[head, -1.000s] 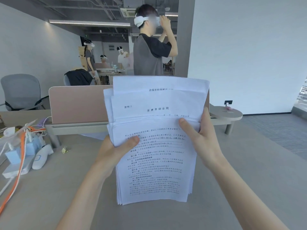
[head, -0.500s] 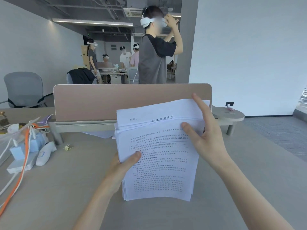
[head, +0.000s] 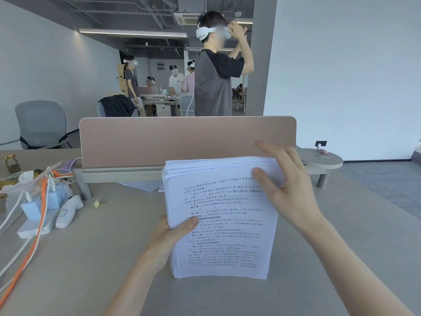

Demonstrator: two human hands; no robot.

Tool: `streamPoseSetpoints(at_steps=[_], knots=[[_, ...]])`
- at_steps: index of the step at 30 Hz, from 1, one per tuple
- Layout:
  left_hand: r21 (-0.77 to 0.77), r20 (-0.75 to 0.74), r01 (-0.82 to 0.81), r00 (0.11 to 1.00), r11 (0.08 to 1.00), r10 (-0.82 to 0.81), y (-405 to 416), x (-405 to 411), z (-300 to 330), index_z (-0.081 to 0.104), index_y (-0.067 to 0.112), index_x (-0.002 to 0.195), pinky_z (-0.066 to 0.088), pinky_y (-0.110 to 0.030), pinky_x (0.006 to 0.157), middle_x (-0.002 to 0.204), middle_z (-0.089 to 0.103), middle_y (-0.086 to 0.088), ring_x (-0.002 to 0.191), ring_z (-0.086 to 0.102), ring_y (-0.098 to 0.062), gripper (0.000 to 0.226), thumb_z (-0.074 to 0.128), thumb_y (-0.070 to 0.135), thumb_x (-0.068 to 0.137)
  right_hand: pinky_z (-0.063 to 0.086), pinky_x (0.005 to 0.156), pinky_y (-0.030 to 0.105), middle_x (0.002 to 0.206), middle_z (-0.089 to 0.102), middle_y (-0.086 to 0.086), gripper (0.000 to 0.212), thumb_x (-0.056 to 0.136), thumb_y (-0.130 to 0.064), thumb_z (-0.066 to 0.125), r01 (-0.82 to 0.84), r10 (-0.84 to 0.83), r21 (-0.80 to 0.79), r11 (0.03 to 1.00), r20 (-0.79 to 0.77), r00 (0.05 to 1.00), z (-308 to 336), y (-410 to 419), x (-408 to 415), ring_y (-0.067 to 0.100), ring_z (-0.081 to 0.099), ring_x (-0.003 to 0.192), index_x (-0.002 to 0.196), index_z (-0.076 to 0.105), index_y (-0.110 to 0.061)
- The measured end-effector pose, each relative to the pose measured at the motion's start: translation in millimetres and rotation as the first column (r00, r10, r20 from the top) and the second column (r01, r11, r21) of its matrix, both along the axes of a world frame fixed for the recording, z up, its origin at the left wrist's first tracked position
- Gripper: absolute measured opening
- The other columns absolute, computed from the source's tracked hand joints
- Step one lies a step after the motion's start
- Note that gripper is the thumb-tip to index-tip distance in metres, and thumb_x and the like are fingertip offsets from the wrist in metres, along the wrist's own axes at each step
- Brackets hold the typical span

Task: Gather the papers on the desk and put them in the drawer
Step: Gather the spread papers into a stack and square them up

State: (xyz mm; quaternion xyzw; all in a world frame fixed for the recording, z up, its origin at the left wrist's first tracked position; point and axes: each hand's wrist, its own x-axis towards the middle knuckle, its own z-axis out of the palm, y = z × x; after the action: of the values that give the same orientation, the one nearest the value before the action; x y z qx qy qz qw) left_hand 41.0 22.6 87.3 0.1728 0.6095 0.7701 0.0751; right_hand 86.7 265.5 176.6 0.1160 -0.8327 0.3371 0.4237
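Note:
A thick stack of printed white papers stands on its lower edge on the grey desk, tilted back toward me. My left hand grips the stack's left edge, thumb on the front sheet. My right hand lies over the stack's top right corner with fingers spread along the top edge and thumb on the front. One more white sheet lies flat on the desk behind the stack, partly hidden. No drawer is in view.
A pink divider panel runs across the desk's far edge. At left lie a white power strip with blue plugs, orange and white cables, a white handheld device and a binder clip. A person stands beyond the divider.
The stack came down from in front of the divider to the desk, its uneven top sheets now level. My right hand moved from the stack's side to its top edge.

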Motion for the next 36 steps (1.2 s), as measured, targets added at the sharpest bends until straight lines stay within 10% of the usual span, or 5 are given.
streamPoseSetpoints(at_steps=[7,10,13,19,36], knots=[[-0.017,-0.006,-0.007,1.000,1.000,0.007,1.8,-6.9,-2.9,0.081,0.031,0.099,0.060,-0.028,0.078,0.111,0.078,0.000,0.103,0.074,-0.019,0.028,0.079,0.023,0.071,0.034,0.092,0.001,0.127,0.056,0.004,0.044,0.092,-0.019,0.067,-0.020,0.020,0.037,0.999,-0.015,1.000,-6.2,5.7,-4.4,-0.002,0.052,0.115,0.133,0.062,-0.034],[0.000,0.009,-0.005,1.000,1.000,0.005,2.4,-8.5,-7.2,0.080,0.030,0.101,0.060,-0.028,0.079,0.113,0.078,0.000,0.104,0.074,-0.019,0.037,0.087,0.032,0.065,0.048,0.094,0.021,0.125,0.061,-0.007,0.070,0.091,-0.020,0.072,-0.144,0.199,-0.361,0.921,0.120,0.973,-16.7,4.6,-1.7,0.004,0.062,0.116,0.145,0.038,-0.046],[-0.007,0.013,-0.007,1.000,1.000,0.007,1.6,-10.4,-16.2,0.080,0.033,0.103,0.058,-0.031,0.084,0.114,0.077,0.001,0.106,0.073,-0.017,0.061,0.092,0.055,0.047,0.058,0.078,0.027,0.113,0.074,-0.009,0.046,0.092,-0.020,0.070,-0.155,0.394,-0.686,0.711,0.207,0.895,-48.6,3.9,1.4,0.014,0.073,0.102,0.133,0.052,-0.029],[-0.137,0.069,-0.106,0.991,0.985,0.116,10.7,-11.0,-35.2,0.079,0.034,0.099,0.056,-0.038,0.090,0.108,0.079,0.005,0.104,0.074,-0.016,0.034,0.087,0.037,0.066,0.057,0.095,0.050,0.120,0.075,-0.004,0.035,0.092,-0.025,0.070,-0.106,0.466,-0.753,0.649,0.283,0.838,-107.1,-8.6,-4.2,0.019,0.072,0.111,0.125,0.059,-0.024],[-0.095,0.044,-0.224,0.973,0.970,0.228,22.3,-12.7,-44.5,0.074,0.034,0.095,0.058,-0.017,0.070,0.094,0.080,0.017,0.091,0.075,-0.003,0.018,0.078,0.022,0.083,0.054,0.086,0.037,0.092,0.068,-0.029,0.009,0.099,-0.024,0.058,-0.015,0.312,-0.686,0.727,0.311,0.898,-131.4,-15.4,-27.7,-0.006,0.066,0.089,0.105,0.052,-0.021]])
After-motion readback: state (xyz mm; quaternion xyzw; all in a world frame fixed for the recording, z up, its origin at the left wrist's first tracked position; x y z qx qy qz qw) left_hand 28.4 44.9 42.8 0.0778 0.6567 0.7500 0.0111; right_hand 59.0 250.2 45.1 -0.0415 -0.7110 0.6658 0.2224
